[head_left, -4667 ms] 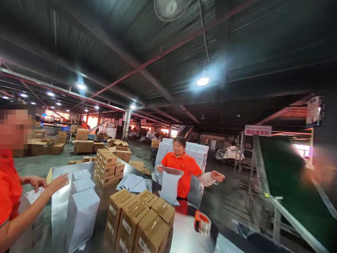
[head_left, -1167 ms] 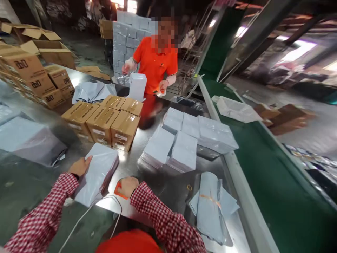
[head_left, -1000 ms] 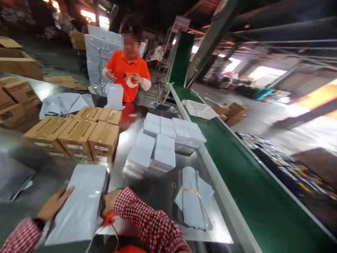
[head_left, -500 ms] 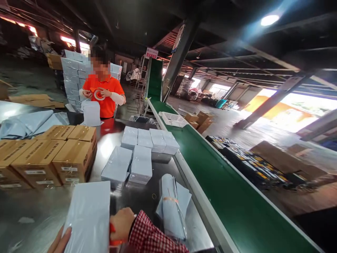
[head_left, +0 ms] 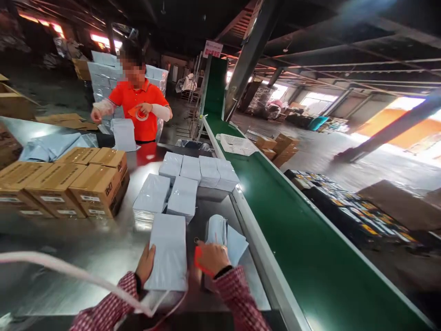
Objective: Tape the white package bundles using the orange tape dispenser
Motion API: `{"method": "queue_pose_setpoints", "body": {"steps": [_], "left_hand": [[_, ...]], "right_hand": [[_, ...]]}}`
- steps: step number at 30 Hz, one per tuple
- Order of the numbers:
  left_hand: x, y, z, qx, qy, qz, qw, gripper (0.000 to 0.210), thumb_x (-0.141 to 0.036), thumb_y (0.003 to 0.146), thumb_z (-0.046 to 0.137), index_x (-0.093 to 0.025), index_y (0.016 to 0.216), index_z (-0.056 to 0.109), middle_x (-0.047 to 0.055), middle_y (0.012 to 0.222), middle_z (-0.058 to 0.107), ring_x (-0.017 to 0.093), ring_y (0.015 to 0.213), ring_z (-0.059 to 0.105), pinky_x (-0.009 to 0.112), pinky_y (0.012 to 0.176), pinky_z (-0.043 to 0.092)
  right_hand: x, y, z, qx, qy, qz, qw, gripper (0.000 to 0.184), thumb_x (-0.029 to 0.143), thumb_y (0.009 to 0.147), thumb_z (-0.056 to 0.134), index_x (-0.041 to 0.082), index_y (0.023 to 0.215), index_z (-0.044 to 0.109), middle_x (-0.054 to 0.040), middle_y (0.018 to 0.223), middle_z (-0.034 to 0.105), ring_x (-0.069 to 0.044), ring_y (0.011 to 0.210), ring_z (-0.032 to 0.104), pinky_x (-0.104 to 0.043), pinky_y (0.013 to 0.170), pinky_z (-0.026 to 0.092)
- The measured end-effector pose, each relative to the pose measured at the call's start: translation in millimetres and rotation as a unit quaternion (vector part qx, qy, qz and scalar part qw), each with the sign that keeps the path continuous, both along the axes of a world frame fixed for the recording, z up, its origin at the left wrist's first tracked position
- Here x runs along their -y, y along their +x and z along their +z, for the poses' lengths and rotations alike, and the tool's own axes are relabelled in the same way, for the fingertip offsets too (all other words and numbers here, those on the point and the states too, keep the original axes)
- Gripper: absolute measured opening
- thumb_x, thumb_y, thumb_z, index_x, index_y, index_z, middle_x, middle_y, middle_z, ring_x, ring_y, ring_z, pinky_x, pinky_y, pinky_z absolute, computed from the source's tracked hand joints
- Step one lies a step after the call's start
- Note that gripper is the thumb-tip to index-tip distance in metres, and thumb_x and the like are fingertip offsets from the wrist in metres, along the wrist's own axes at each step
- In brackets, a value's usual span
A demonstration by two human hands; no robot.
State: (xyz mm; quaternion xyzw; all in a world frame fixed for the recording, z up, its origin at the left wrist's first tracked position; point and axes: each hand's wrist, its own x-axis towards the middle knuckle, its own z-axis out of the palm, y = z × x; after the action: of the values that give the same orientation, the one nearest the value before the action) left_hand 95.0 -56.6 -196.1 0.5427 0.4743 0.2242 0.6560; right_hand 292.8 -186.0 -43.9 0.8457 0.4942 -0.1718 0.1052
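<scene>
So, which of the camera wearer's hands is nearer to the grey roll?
Right. The right hand overlaps the grey roll in this view; contact is unclear. The left hand is farther off, against the left side of the packet.

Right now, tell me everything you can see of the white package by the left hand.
The white package is an oblong block in smooth, slightly shiny wrapping that looks like plastic, faintly creased near the lower end. Its broad face is turned up toward the camera, its long side running away from the person. The left hand touches its left edge. Beyond it sit similar wrapped packages. Its underside is hidden.
</scene>
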Motion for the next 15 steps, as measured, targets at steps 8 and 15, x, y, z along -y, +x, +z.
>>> {"method": "queue_pose_setpoints", "body": {"steps": [8,15], "left_hand": [[-3,-11,-7.2,-0.096,-0.016,-0.001,0.995,0.088,-0.062,0.084,0.047,-0.003,0.148,0.034,0.026,0.165,0.023,0.032,0.155,0.022,0.043,0.128,0.016],[33,-79,5.0,-0.043,-0.051,-0.026,0.997,0.125,-0.086,0.054,0.066,-0.014,0.151,0.035,0.021,0.164,0.029,0.035,0.147,0.038,0.039,0.121,0.037]], "right_hand": [[2,70,35.1,-0.005,0.116,-0.132,0.984,0.047,0.036,0.096,0.048,0.022,0.14,0.058,-0.0155,0.119,0.073,-0.033,0.113,0.068,-0.041,0.091,0.049],[-22,36,11.8,-0.053,0.228,-0.041,0.971,0.052,0.034,0.098,0.053,0.015,0.146,0.05,-0.0157,0.126,0.069,-0.027,0.118,0.065,-0.036,0.097,0.049]]}}
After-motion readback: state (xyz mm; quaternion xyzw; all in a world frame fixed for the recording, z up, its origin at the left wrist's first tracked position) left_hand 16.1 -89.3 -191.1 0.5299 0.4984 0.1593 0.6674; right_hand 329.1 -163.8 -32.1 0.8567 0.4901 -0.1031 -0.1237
